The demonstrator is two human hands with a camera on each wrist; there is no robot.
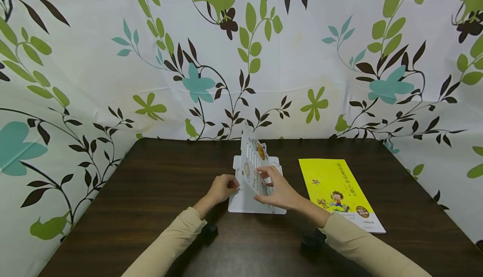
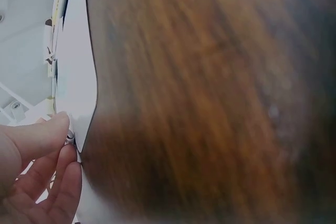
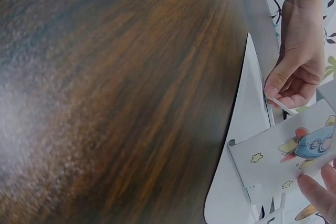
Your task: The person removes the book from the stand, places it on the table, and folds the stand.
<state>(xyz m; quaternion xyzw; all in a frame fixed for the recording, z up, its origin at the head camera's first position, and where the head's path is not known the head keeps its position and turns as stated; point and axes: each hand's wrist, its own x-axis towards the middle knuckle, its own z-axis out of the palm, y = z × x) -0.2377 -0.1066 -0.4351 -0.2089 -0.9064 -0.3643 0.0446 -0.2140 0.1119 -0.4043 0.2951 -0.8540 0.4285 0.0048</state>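
A white folding book stand [image 1: 241, 203] with a flat base stands on the table, and its printed panel [image 1: 247, 166] is raised at a steep tilt. My left hand [image 1: 222, 188] is at the panel's left side, thumb and fingertips pinching a thin white rod [image 3: 283, 106] of the stand. In the left wrist view a small shiny end [image 2: 70, 138] shows between thumb and finger. My right hand [image 1: 279, 189] holds the panel from the right, fingers bent against its printed face. Cartoon drawings [image 3: 314, 142] show on that face in the right wrist view.
A yellow book [image 1: 328, 176] with a cartoon cover lies flat to the right of the stand. The dark wooden table [image 1: 151, 210] runs back to a wall cloth [image 1: 264, 92] printed with leaves and birds.
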